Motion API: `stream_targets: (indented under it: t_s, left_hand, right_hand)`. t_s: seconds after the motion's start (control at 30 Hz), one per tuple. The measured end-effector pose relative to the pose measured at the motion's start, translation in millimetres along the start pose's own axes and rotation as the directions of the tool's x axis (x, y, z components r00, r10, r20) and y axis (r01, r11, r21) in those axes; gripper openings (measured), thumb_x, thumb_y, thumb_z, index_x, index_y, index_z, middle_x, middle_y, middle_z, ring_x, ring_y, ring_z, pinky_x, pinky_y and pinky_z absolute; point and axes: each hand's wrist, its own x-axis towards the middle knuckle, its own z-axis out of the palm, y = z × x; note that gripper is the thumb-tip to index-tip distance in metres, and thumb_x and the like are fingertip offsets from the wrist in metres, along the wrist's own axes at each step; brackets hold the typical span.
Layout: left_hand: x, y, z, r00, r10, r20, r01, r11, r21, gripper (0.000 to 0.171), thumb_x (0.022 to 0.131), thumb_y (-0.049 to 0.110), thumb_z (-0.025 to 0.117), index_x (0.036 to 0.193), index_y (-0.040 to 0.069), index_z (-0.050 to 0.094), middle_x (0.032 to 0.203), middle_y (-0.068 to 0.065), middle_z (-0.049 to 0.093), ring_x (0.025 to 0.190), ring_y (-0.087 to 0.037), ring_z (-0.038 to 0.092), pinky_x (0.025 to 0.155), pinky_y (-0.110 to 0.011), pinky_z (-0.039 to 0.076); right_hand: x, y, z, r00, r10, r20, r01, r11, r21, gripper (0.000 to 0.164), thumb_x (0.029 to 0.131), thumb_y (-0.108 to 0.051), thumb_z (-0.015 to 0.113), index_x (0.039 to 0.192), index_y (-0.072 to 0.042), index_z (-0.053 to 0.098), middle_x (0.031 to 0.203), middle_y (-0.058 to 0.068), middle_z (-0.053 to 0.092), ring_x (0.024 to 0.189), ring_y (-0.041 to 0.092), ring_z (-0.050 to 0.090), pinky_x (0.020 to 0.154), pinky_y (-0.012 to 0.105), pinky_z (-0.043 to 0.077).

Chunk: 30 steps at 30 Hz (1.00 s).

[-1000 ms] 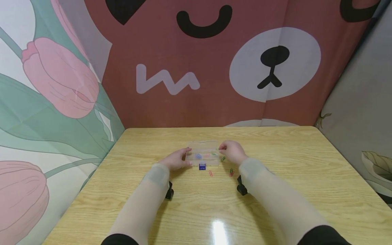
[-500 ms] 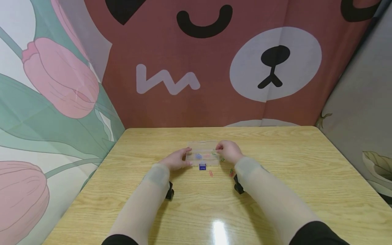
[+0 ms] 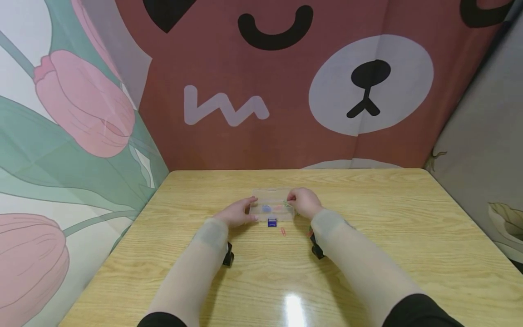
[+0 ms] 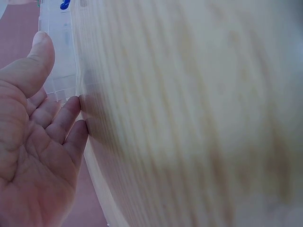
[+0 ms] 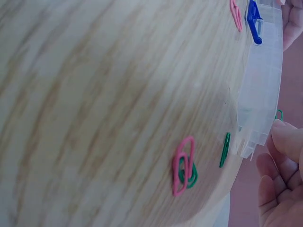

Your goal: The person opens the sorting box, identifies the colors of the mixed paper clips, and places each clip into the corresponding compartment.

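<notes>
A clear plastic compartment box (image 3: 273, 217) lies with its lid raised at the back and a blue latch (image 3: 272, 222) at its front. My left hand (image 3: 237, 212) holds the box's left end between thumb and fingers; in the left wrist view the same hand (image 4: 40, 127) has bent fingers at the box wall. Above the right compartment, my right hand (image 3: 304, 202) pinches a green paper clip, whose loop (image 5: 280, 114) shows past the thumb in the right wrist view. Blue items (image 3: 267, 208) lie in the left compartment and pinkish ones (image 3: 279, 207) in the middle.
On the wooden table (image 3: 261, 272), a pink paper clip (image 3: 283, 231) lies before the box. Nearer the right wrist, another pink clip (image 5: 176, 172) overlaps a green clip (image 5: 193, 178). One more green clip (image 5: 225, 150) lies beside the box's right end.
My right hand has moved slightly left, from the box's right edge to over its right compartment, with the green paper clip. The left hand keeps its place on the box.
</notes>
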Motion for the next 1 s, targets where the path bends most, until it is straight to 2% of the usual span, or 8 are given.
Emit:
stream_targets:
  t_s: [0.37, 0.7, 1.0]
  left_hand:
    - [2.4, -0.2, 1.6, 1.000, -0.008, 0.002, 0.008, 1.000, 0.011, 0.069, 0.092, 0.035, 0.065, 0.152, 0.024, 0.032, 0.154, 0.001, 0.033, 0.143, -0.025, 0.025, 0.115, -0.044, 0.022]
    - [1.0, 0.6, 1.1, 1.000, -0.013, 0.001, 0.013, 1.000, -0.007, 0.069, 0.092, 0.034, 0.065, 0.152, 0.023, 0.032, 0.154, -0.001, 0.034, 0.143, -0.026, 0.025, 0.115, -0.045, 0.021]
    - [1.0, 1.3, 0.0, 1.000, -0.016, 0.001, 0.016, 1.000, 0.003, 0.070, 0.092, 0.035, 0.065, 0.152, 0.024, 0.032, 0.155, 0.001, 0.032, 0.143, -0.025, 0.024, 0.116, -0.044, 0.020]
  right_hand:
    - [0.0, -0.7, 1.3, 1.000, 0.023, 0.000, -0.023, 1.000, 0.015, 0.010, 0.093, -0.015, 0.065, 0.098, -0.009, 0.070, 0.096, 0.005, 0.067, 0.084, 0.019, 0.060, 0.075, 0.036, 0.051]
    - [-1.4, 5.4, -0.2, 1.000, 0.021, 0.013, -0.022, 0.994, 0.111, 0.015, 0.095, -0.018, 0.062, 0.105, -0.009, 0.070, 0.104, 0.007, 0.067, 0.091, 0.021, 0.061, 0.077, 0.039, 0.051]
    - [-4.3, 7.7, -2.1, 1.000, 0.030, -0.001, -0.030, 0.990, 0.139, 0.019, 0.096, -0.019, 0.061, 0.108, -0.007, 0.069, 0.106, 0.009, 0.067, 0.095, 0.024, 0.060, 0.080, 0.041, 0.050]
